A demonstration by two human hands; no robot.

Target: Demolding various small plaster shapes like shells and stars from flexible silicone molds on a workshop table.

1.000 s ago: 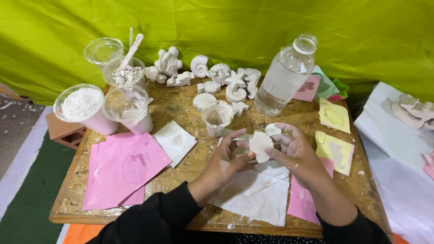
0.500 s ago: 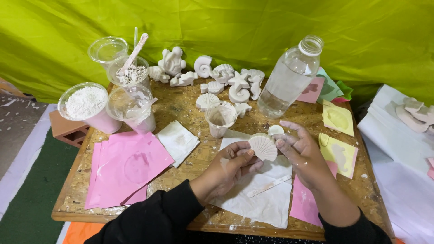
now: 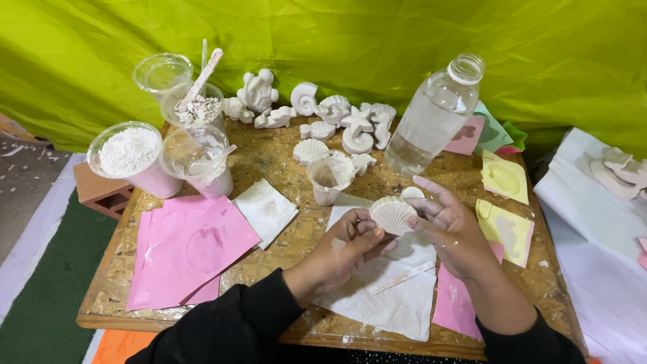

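Both hands hold a white plaster shell (image 3: 393, 214) above the white paper sheet (image 3: 384, 296) near the middle of the surface (image 3: 283, 152). The left hand (image 3: 344, 249) pinches its lower edge with fingers curled, and the right hand (image 3: 453, 229) grips its right side, fingers partly spread. Just beyond stands a small plastic cup (image 3: 329, 178), with a clear bottle (image 3: 435, 114) farther right. Pink sheets (image 3: 185, 249) lie to the left.

Bright, even, green-tinted daylight; soft shadows, sharp focus, slight wide-angle edge distortion.
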